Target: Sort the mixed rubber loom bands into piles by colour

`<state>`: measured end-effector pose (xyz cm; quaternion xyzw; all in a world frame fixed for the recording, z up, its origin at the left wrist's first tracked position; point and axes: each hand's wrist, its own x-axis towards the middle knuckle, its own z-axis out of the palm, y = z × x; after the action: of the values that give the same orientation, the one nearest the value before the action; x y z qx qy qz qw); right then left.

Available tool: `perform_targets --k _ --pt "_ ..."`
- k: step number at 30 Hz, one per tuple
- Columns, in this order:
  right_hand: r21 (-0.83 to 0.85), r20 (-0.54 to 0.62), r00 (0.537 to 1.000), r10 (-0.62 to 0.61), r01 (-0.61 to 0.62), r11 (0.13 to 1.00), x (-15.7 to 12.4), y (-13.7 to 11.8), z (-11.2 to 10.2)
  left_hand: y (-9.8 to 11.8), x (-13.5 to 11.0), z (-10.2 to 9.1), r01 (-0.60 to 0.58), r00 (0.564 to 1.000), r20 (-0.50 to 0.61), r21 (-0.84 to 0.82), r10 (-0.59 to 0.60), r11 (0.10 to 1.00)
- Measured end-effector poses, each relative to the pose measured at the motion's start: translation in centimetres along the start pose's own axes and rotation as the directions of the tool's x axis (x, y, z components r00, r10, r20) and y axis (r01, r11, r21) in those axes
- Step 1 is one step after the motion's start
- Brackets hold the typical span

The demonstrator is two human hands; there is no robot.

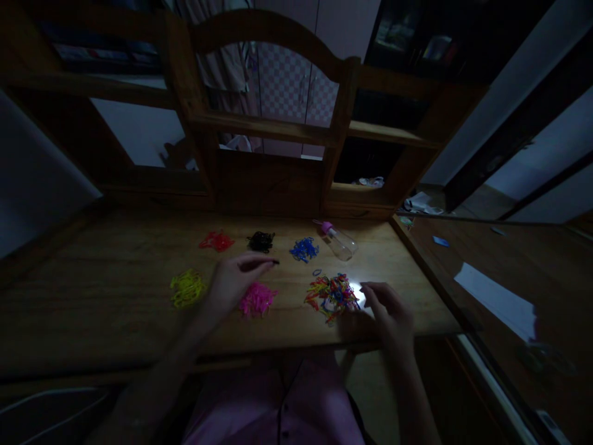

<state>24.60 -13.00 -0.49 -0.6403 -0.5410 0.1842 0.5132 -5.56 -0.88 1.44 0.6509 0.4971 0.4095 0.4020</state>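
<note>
On a dim wooden desk (pixel 115 296) lie small piles of rubber bands sorted by colour: red (pixel 216 241), black (pixel 260 241), blue (pixel 304 250), yellow (pixel 186 288) and pink (pixel 257 300). A mixed multicolour pile (pixel 332 295) lies at the right. My left hand (pixel 236 281) hovers between the black and pink piles, its fingertips pinched on a small dark band. Beside the mixed pile rests my right hand (pixel 389 309), fingers loosely curled near a bright light spot; I cannot make out anything in them.
A clear plastic bottle with a pink cap (pixel 340 241) lies behind the mixed pile. One loose band (pixel 317 272) sits near the blue pile. A wooden shelf unit (pixel 269 130) rises at the desk's back. A second surface with white paper (pixel 498 301) stands to the right.
</note>
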Motion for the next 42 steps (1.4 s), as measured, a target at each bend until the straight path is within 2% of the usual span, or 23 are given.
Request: perform_targets --k 2,4,7,10,13,16,19,21,24,26,28,30,35,42 --pt "0.051 -0.055 0.994 0.099 -0.096 0.994 0.6 1.9 0.0 -1.6 3.3 -2.1 -0.136 0.99 -0.018 0.197 0.142 0.971" --pt "0.113 -0.036 0.989 0.143 -0.139 0.984 0.9 3.1 0.0 -3.1 6.1 -3.2 -0.163 0.985 -0.003 0.332 0.174 0.929" --pt "0.189 0.003 0.986 0.166 -0.164 0.968 0.8 3.7 -0.2 -4.9 8.5 -3.2 -0.178 0.984 0.057 0.432 0.17 0.884" --pt "0.242 0.002 0.979 0.203 -0.197 0.95 0.7 3.7 -0.2 -5.6 9.3 -2.6 -0.207 0.978 0.079 0.468 0.192 0.859" --pt "0.274 -0.021 0.971 0.236 -0.222 0.936 0.7 3.9 -0.1 -5.2 9.4 -2.1 -0.26 0.964 0.093 0.517 0.249 0.815" --pt "0.291 -0.027 0.966 0.256 -0.237 0.927 0.8 4.2 0.0 -3.4 8.9 -1.3 -0.352 0.932 0.125 0.536 0.34 0.767" --pt "0.301 -0.027 0.964 0.265 -0.245 0.922 0.8 4.2 0.0 -0.6 7.3 0.5 -0.431 0.902 0.191 0.463 0.388 0.774" --pt "0.306 -0.035 0.962 0.27 -0.247 0.919 0.8 4.3 0.1 1.0 6.1 2.3 -0.477 0.876 0.286 0.397 0.388 0.784" --pt "0.32 -0.03 0.96 0.277 -0.253 0.913 0.8 4.3 0.1 2.1 4.6 5.1 -0.544 0.799 0.471 0.299 0.374 0.784" --pt "0.326 -0.024 0.961 0.276 -0.253 0.911 0.8 4.4 0.2 1.7 4.0 6.7 -0.569 0.743 0.563 0.249 0.362 0.783" --pt "0.32 -0.031 0.962 0.27 -0.247 0.915 0.8 4.3 0.2 0.9 3.7 7.9 -0.588 0.708 0.606 0.223 0.362 0.778" --pt "0.303 -0.035 0.966 0.257 -0.235 0.924 0.9 4.2 0.2 -0.1 3.6 8.7 -0.591 0.703 0.614 0.223 0.36 0.775" --pt "0.278 -0.025 0.971 0.237 -0.221 0.935 0.9 4.0 0.2 -1.2 4.3 9.7 -0.556 0.743 0.595 0.293 0.307 0.778" --pt "0.27 -0.004 0.973 0.229 -0.219 0.937 0.9 4.0 0.2 -1.7 4.7 9.9 -0.581 0.738 0.596 0.32 0.318 0.748"
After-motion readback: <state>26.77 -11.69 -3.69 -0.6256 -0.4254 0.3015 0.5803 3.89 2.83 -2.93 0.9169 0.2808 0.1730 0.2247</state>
